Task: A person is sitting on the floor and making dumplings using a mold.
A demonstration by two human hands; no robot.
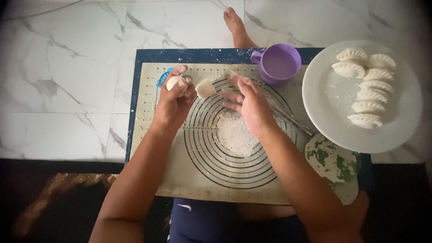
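Note:
My left hand point(173, 101) is closed around a small ball of white dough point(175, 83), held over the upper left of a beige baking mat point(153, 148) with dark rings printed on it. My right hand point(249, 103) hovers over the mat's middle, flour-dusted, fingers spread and holding nothing. A second small piece of dough point(205, 88) lies on the mat between the two hands. A patch of loose flour point(234, 135) covers the centre of the rings, just under my right wrist.
A purple cup point(278, 63) stands at the mat's far edge. A white plate point(333, 99) at right holds several folded dumplings point(366, 87). A green-and-white lump point(330, 159) lies by the plate. A blue mould point(162, 78) peeks behind my left hand. A thin rolling pin point(292, 120) and my bare foot point(237, 27) show.

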